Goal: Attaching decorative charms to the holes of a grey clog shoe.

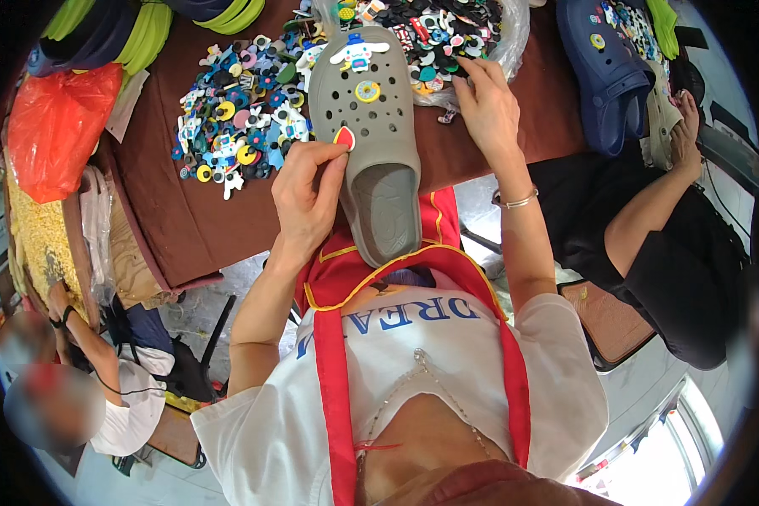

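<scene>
A grey clog (pixel 361 156) with a holed upper lies on the table's near edge, toe pointing away and heel against my red apron. A white, blue-topped character charm (pixel 360 54) and a yellow round charm (pixel 368 91) sit on its upper. My left hand (pixel 305 190) is closed in a pinch on a red charm with a white rim (pixel 344 138), at the clog's left side. At the clog's right, my right hand (pixel 491 105) reaches with thumb and forefinger apart to the edge of a charm pile (pixel 430 42) in clear plastic; I see nothing held.
Left of the clog, another heap of mixed charms (pixel 244 118) spreads over the brown tablecloth (pixel 202 228). Navy clogs (pixel 607 76) stand at the right, near a co-worker's hand (pixel 686 135). A red plastic bag (pixel 59 126) and another person's arm (pixel 93 346) are at the left.
</scene>
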`<state>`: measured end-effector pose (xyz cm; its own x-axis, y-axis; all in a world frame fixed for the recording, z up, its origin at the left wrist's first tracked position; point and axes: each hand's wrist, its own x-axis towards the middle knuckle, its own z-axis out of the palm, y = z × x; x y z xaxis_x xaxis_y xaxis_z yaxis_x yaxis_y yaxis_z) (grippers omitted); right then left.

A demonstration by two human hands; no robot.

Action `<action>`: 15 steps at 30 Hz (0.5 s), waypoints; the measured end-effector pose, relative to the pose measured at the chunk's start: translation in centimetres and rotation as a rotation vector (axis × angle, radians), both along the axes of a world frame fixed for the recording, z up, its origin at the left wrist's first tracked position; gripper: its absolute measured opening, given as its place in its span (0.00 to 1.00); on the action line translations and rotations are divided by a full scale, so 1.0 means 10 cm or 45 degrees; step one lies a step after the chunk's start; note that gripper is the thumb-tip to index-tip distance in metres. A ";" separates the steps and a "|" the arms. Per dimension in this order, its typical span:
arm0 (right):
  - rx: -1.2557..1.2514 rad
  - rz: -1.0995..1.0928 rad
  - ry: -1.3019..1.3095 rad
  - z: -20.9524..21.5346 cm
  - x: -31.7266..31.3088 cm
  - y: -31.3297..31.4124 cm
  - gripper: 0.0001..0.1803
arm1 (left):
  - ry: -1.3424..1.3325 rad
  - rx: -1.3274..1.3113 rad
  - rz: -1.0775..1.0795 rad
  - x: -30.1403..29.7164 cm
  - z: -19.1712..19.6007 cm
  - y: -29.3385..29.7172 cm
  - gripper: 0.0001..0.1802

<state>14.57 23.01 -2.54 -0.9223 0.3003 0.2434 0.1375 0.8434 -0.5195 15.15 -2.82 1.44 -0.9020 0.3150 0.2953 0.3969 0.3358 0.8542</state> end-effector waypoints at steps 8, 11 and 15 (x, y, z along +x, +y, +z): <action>-0.059 -0.011 -0.012 -0.02 -0.18 0.13 0.18 | 0.025 0.012 -0.002 0.00 0.00 -0.01 0.06; -0.350 -0.065 -0.082 0.00 -0.16 0.20 0.16 | 0.022 0.022 0.000 0.00 -0.01 -0.02 0.07; -1.156 -0.050 -0.024 0.03 -0.11 0.26 0.16 | -0.029 0.027 0.010 0.00 -0.02 -0.03 0.07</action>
